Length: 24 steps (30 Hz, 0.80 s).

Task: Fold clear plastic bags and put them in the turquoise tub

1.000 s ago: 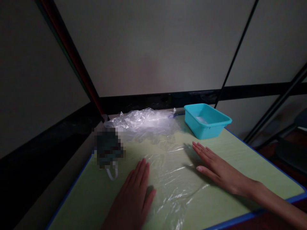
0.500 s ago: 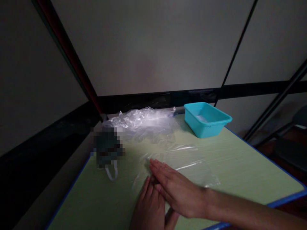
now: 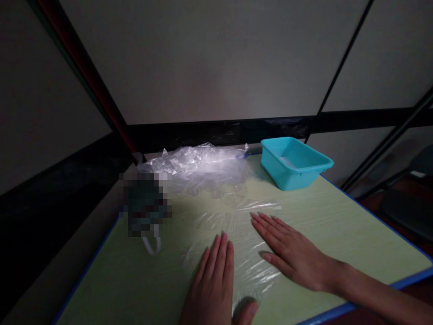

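Note:
A thin clear plastic sheet or bag (image 3: 248,243) lies spread on the pale green table, its edges hard to make out. Flat on its left part rests my left hand (image 3: 214,284), fingers stretched forward and thumb out to the right. My right hand (image 3: 292,255) lies palm down over the right part, fingers extended toward the upper left, thumb apart. Neither hand grips anything. Behind them is a crumpled heap of clear plastic (image 3: 203,164).
A turquoise basin (image 3: 297,174) stands at the back right of the table (image 3: 352,234), something pale inside it. At the left is a dark, pixelated item (image 3: 145,203) with a white loop. Wall panels rise behind; a dark chair is at far right.
My right hand has moved right, away from my left hand, which it partly covered before. The plastic between them now shows more. The view has shifted slightly.

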Available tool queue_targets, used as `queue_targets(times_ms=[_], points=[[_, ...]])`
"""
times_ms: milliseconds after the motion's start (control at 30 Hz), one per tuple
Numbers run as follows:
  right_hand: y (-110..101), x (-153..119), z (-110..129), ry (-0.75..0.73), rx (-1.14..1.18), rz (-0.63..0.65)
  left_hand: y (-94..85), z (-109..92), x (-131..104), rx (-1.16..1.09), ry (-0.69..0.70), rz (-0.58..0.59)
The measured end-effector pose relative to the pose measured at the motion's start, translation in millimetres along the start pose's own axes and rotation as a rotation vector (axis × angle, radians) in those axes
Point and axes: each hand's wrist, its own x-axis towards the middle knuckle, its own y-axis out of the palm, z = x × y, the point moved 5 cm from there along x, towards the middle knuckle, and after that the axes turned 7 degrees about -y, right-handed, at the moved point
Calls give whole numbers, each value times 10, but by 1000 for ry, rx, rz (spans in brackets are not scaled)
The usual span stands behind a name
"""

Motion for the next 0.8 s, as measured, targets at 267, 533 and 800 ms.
queue_targets(times_ms=[267,533,800], points=[[-21,-241,-273,86,-83,-28,-18,-16,6,-31,-21,-35],[-193,-137,-260,117,-4,-35,-58,-3,48,-36,-31,23],[-235,449,508,-96,95,-75,-178,19,100,-67,-40,88]])
